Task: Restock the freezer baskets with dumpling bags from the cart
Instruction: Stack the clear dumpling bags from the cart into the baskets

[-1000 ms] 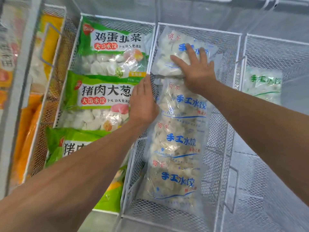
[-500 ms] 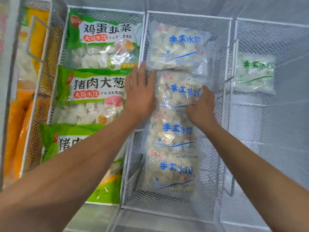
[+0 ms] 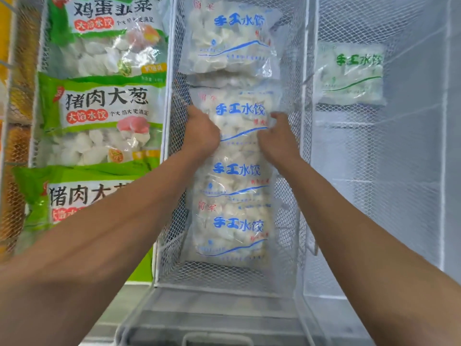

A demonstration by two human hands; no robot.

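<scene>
Both hands are closed on one clear blue-print dumpling bag (image 3: 240, 116): the left hand (image 3: 200, 133) holds its left edge, the right hand (image 3: 279, 139) its right edge. The bag lies second from the top in the middle basket (image 3: 174, 233), with more bags above and below it.

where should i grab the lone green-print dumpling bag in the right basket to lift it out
Grip the green-print dumpling bag by its two short side edges, coming straight in from the open front of the right basket. It lies flat against the mesh with nothing beside it, so both edges are free. Both hands are busy on the blue-print bag in the middle basket.
</scene>
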